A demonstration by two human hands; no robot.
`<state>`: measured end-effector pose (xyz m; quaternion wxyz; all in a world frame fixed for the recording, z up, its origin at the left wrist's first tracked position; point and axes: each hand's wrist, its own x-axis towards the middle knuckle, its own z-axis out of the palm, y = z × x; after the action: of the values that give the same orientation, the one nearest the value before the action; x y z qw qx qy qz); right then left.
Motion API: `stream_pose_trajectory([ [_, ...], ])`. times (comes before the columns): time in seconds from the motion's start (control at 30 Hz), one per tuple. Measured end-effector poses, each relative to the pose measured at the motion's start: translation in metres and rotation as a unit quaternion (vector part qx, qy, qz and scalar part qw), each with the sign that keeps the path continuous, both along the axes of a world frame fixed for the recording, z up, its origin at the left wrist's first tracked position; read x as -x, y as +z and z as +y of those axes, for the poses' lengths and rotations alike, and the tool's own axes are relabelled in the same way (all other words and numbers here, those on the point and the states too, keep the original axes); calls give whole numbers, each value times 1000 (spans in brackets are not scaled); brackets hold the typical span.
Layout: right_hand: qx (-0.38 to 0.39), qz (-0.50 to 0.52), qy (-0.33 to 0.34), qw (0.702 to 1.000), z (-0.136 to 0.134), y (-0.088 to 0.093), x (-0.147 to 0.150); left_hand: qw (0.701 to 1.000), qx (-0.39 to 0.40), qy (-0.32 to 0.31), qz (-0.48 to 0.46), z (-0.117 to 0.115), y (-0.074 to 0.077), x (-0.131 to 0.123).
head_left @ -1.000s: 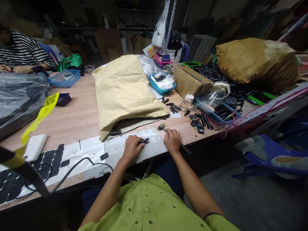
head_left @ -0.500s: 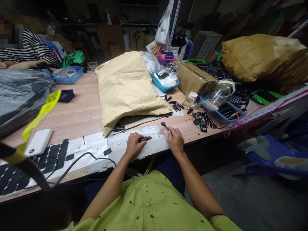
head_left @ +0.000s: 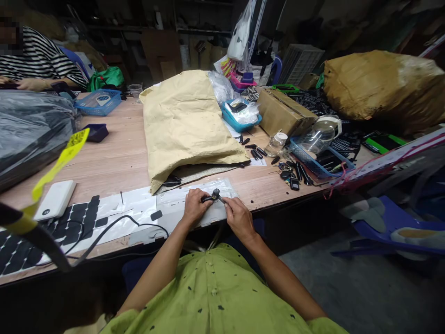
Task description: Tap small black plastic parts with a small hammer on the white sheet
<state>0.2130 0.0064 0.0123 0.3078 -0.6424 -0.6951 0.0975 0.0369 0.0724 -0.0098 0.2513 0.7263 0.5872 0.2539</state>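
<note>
On the white plastic-covered board point(head_left: 212, 214) at the front edge of the bench, my left hand point(head_left: 194, 205) is closed round a slim black part point(head_left: 206, 199). The end of that part pokes out to the right of my fingers. My right hand point(head_left: 239, 217) grips a small round-headed metal tool point(head_left: 216, 192) by its thin handle. The tool's dark head is over the end of the black part; whether the two touch I cannot tell. Just behind my hands lies a large cream paper sack point(head_left: 191, 125), its open mouth towards me, with black pieces point(head_left: 172, 181) inside.
A black cable point(head_left: 120, 222) and a white power bank point(head_left: 55, 199) lie to the left. On the right are loose black parts point(head_left: 256, 151), a lidded jar point(head_left: 276, 144), a blue basket point(head_left: 320, 160) and a cardboard box point(head_left: 283, 111). A person in a striped top point(head_left: 52, 55) sits far left.
My right hand has moved left with the round-headed tool, bringing its head from beside the board to over the black part. My left hand has stayed nearly in place.
</note>
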Motion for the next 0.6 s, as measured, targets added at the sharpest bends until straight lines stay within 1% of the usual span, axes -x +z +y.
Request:
stream_pose_trajectory([
  [0.17, -20, -15, 15, 1000, -1, 4, 5, 1000, 11, -2, 1, 0, 3, -1],
  [0.3, -14, -41, 42, 998, -2, 1, 12, 1000, 15, -8, 7, -1, 4, -2],
  [0.37, -15, -50, 41, 998, -1, -1, 11, 1000, 17, -8, 5, -1, 4, -3],
  [0.47, -31, -61, 2, 998, 10, -2, -2, 1000, 20, -7, -5, -1, 4, -4],
  [0.6, -34, -94, -96, 990, 38, -6, -39, 1000, 10, -9, -11, -1, 2, -4],
])
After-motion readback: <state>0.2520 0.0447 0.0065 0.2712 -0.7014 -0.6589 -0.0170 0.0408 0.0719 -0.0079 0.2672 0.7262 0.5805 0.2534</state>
